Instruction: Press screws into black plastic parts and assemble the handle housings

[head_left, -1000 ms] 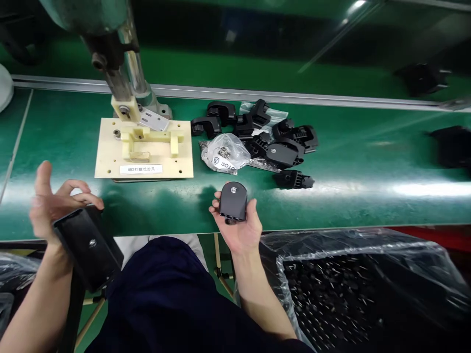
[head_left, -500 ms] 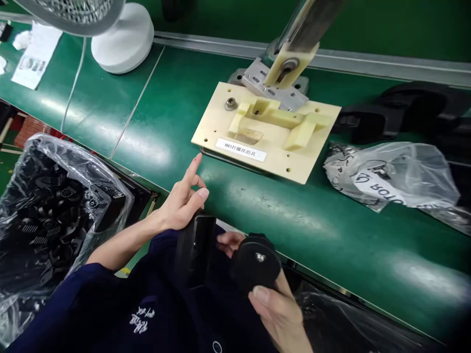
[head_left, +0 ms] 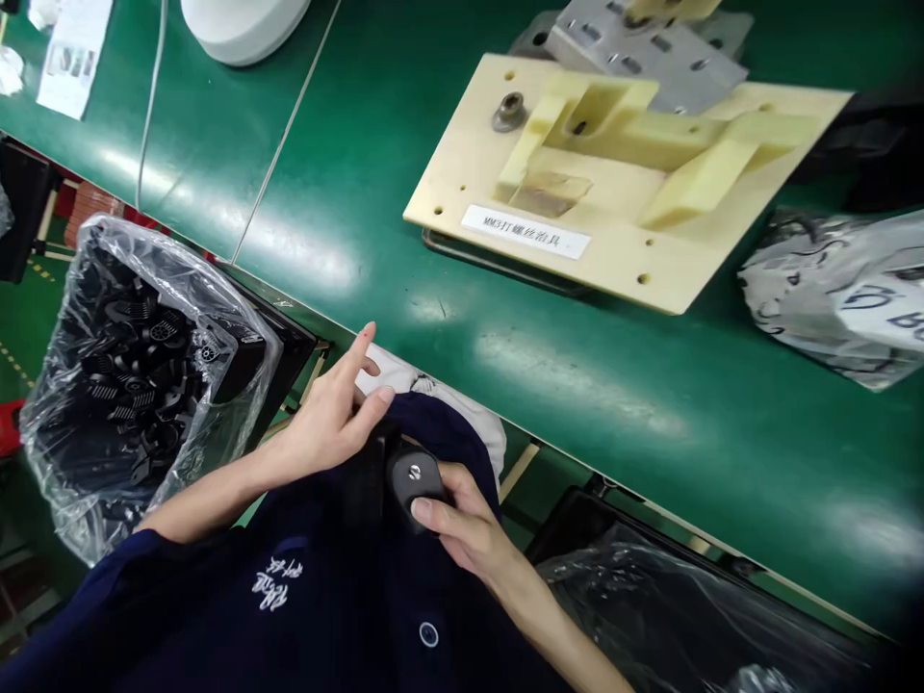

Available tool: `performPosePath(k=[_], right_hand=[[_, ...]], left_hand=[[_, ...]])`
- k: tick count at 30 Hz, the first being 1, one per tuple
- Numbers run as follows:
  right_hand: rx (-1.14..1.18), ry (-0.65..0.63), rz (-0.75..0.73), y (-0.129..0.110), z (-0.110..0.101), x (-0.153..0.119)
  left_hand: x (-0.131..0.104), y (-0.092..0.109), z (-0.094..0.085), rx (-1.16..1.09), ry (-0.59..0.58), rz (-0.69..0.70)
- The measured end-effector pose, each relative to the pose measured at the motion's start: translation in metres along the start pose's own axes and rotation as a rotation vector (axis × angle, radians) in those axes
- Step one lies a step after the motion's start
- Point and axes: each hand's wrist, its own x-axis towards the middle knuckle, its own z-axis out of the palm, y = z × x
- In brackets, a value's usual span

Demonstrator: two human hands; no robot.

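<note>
In front of my dark blue shirt, my right hand point(head_left: 462, 510) grips a black rounded part point(head_left: 419, 486) that bears a small silver mark. My thumb lies on its face and the fingers go round its side. To the left, my left hand point(head_left: 336, 419) is held with thumb and index finger stretched apart and the other fingers partly bent or hidden. A dark block-like shape point(head_left: 372, 472) lies just below that hand, against the shirt; whether the hand touches it I cannot tell.
On the green bench point(head_left: 346, 202) stands a cream fixture plate point(head_left: 462, 173) with raised blocks and a metal bracket point(head_left: 642, 58). A printed plastic bag point(head_left: 823, 298) lies right. A lined bin of black parts point(head_left: 144, 375) stands left; another plastic-lined box point(head_left: 650, 597) sits lower right. A white round base point(head_left: 245, 24) is at the top.
My right hand has brought the black part left and up, close to my left hand. My left hand has dropped slightly away from the fixture plate. The view has shifted nearer the bench.
</note>
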Motion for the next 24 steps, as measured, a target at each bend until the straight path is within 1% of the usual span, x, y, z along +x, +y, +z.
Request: performPosePath(k=[3, 5, 7, 10, 12, 14, 18, 21, 24], right_hand=[[0.105, 0.003, 0.078, 0.008, 0.004, 0.003], [0.142, 0.0, 0.106, 0.011, 0.005, 0.005], [0.15, -0.024, 0.123, 0.014, 0.005, 0.006], [0.144, -0.031, 0.132, 0.019, 0.005, 0.008], [0.088, -0.011, 0.109, 0.021, 0.005, 0.009], [-0.056, -0.022, 0.055, 0.02, 0.004, 0.009], [-0.42, -0.105, -0.081, 0.007, -0.001, 0.002], [-0.537, -0.044, -0.202, 0.001, -0.01, -0.008], [-0.524, 0.056, -0.303, 0.003, -0.019, -0.016]], left_hand=[[-0.008, -0.014, -0.009, -0.39, 0.013, -0.086], [-0.014, -0.021, -0.009, -0.634, 0.055, -0.135], [-0.022, -0.023, -0.001, -0.8, 0.167, -0.178], [-0.035, -0.021, 0.019, -0.927, 0.391, -0.242], [-0.041, -0.02, 0.029, -0.974, 0.457, -0.284], [-0.043, -0.019, 0.034, -0.991, 0.471, -0.326], [-0.042, -0.021, 0.031, -1.01, 0.466, -0.435], [-0.041, -0.024, 0.028, -1.067, 0.402, -0.476], [-0.043, -0.026, 0.029, -1.084, 0.315, -0.529]])
